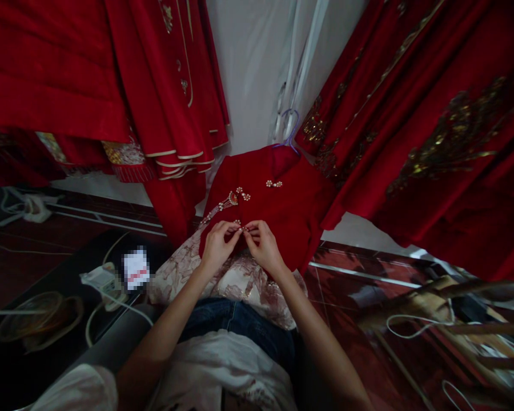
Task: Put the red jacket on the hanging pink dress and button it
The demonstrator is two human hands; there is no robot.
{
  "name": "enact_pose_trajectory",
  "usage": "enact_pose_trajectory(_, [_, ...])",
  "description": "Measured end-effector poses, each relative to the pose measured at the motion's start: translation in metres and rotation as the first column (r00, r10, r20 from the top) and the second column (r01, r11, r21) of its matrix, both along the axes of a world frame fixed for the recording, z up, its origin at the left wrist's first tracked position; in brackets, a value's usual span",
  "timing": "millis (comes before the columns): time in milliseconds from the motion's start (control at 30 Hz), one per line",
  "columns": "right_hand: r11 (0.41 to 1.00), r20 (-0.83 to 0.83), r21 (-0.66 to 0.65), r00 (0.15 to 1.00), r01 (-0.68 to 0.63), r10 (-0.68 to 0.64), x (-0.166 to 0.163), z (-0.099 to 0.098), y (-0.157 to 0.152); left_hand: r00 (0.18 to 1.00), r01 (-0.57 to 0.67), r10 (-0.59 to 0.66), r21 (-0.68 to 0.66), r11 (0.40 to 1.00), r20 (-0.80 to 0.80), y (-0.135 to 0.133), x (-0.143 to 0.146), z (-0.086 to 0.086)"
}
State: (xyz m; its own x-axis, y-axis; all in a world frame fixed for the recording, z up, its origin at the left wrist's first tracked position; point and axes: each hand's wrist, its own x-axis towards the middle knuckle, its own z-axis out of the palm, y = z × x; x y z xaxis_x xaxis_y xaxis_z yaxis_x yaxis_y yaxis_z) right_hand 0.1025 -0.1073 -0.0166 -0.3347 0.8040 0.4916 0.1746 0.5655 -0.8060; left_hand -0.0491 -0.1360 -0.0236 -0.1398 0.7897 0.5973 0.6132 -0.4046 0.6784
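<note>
A red jacket [263,208] on a purple hanger [292,134] hangs in front of me, its lower part over my lap. Pearl-beaded flower trims [274,184] sit on its upper front, and a larger beaded ornament [233,198] with trailing bead strings lies to the left. My left hand [217,244] and my right hand [262,244] meet at the front opening. Thumb and forefinger of each are pinched on a small beaded fastener [242,229], partly hidden by the fingertips. Patterned pale fabric [240,279] spreads beneath the jacket over my jeans.
Red garments with gold trim [154,74] hang at left, and sequined red garments [445,142] hang at right. A dark bench [107,251] on the left carries a plastic bowl [38,319] and a white corded device [103,279]. Wooden furniture [445,331] with cables stands at right.
</note>
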Motion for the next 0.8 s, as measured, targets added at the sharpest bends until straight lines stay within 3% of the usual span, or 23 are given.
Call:
enact_pose_trajectory(200, [1.000,0.026,-0.002,1.000,-0.003,0.003,0.003,-0.002,-0.005,0.997,-0.020,0.020,0.004,1.000,-0.080,-0.006,0.003,0.002])
enact_pose_trajectory(433, [0.987,0.060,0.021,0.985,0.162,-0.163,0.013,0.000,-0.001,0.955,0.063,-0.058,0.007,0.998,-0.291,0.005,-0.004,0.026])
enact_pose_trajectory(600, [0.983,0.096,0.036,0.978,0.182,-0.185,0.022,-0.001,0.003,0.867,0.137,-0.114,0.012,0.990,-0.485,0.013,-0.007,0.036])
enact_pose_trajectory(800, [0.983,0.165,0.048,0.969,0.178,-0.184,0.023,-0.008,0.003,0.690,0.207,-0.130,0.021,0.978,-0.712,0.017,-0.014,0.043])
